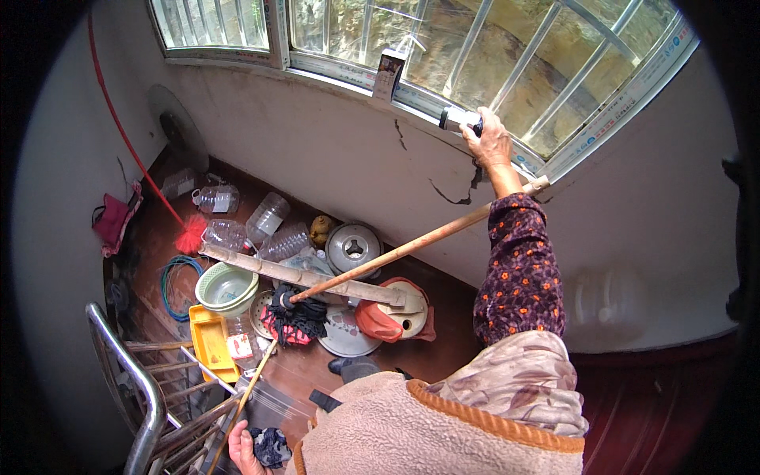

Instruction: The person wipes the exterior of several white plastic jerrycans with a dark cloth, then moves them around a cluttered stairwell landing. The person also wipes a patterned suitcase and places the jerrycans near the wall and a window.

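Note:
At the window ledge, my right hand [491, 142] closes its fingers around the dark end of a small white-and-dark cylindrical container [460, 119]. The container lies on its side at the sill, and its far end points left. A narrow upright box [388, 75] stands farther left on the same sill. Low in the view, my left hand [247, 451] is beside the metal railing, with a crumpled dark patterned cloth [270, 447] gathered against its fingers. Part of that hand is cut off by the lower edge. A thin bamboo stick [252, 388] runs close to it.
A mop [396, 252] leans against the wall below the sill. On the floor are plastic bottles [267, 218], green basins [226, 286], a yellow tray [212, 342], a metal lid [353, 249] and a red-wrapped container [394, 313]. A stair railing [150, 396] stands at lower left.

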A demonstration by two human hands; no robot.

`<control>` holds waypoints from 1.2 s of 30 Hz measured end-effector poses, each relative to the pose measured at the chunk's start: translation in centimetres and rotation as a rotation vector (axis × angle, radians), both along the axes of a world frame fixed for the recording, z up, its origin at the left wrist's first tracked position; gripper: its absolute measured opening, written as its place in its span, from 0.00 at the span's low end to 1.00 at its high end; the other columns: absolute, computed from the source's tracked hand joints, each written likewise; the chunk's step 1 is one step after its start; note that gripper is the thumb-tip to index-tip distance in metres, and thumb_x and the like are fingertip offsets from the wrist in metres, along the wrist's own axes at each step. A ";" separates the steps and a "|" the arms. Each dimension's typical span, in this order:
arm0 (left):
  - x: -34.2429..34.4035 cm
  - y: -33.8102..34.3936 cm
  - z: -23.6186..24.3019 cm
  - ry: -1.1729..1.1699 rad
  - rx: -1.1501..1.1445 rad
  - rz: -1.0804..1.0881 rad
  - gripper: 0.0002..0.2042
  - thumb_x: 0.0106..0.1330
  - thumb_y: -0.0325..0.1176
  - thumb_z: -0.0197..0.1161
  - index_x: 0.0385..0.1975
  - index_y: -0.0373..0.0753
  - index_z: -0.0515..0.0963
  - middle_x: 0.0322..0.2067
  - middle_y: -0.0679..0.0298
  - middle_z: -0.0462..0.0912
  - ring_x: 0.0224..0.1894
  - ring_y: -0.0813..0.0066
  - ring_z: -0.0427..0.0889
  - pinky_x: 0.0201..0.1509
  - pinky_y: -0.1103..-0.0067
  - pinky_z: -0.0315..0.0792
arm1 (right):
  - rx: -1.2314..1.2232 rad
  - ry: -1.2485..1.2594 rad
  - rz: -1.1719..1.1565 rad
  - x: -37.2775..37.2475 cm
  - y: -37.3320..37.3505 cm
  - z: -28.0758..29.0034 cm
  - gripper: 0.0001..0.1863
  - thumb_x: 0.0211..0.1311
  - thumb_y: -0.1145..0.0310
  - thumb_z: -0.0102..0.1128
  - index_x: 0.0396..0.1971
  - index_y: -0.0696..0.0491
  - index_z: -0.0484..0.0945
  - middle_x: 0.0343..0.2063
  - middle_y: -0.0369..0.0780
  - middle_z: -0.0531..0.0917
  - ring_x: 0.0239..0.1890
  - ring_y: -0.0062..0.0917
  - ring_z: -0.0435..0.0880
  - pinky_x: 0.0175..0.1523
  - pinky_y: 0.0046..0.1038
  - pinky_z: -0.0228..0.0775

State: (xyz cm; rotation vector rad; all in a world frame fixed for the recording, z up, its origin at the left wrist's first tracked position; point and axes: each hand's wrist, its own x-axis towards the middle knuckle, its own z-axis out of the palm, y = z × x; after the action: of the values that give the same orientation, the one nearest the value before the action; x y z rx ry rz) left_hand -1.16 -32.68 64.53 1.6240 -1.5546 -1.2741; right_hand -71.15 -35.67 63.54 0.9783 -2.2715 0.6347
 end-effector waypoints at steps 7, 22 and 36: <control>1.4 -1.0 -4.9 0.411 0.264 0.293 0.13 0.66 0.35 0.64 0.45 0.36 0.77 0.32 0.71 0.75 0.32 0.84 0.75 0.37 0.85 0.71 | 0.441 -0.064 0.032 -0.2 -3.4 6.4 0.23 0.50 0.56 0.66 0.45 0.51 0.77 0.40 0.50 0.82 0.46 0.42 0.82 0.49 0.40 0.75; 1.7 -0.2 -6.3 0.422 0.246 0.359 0.12 0.65 0.33 0.64 0.45 0.36 0.78 0.34 0.68 0.78 0.34 0.81 0.76 0.40 0.84 0.72 | 0.366 0.035 0.168 -0.8 -9.1 5.3 0.32 0.47 0.66 0.72 0.56 0.43 0.73 0.51 0.40 0.78 0.54 0.40 0.77 0.57 0.38 0.72; 3.9 -0.5 -6.5 0.450 0.268 0.381 0.11 0.68 0.35 0.61 0.45 0.35 0.77 0.34 0.68 0.77 0.36 0.81 0.77 0.41 0.84 0.72 | -0.447 -0.039 0.131 4.5 -4.3 2.3 0.25 0.58 0.67 0.63 0.56 0.57 0.72 0.48 0.46 0.81 0.52 0.40 0.76 0.59 0.37 0.66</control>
State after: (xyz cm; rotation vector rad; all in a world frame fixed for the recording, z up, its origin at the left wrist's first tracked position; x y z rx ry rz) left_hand 2.75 -33.18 58.02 1.5506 -0.7904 -1.5388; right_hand -66.67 -39.94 65.85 0.8967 -1.9795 1.1652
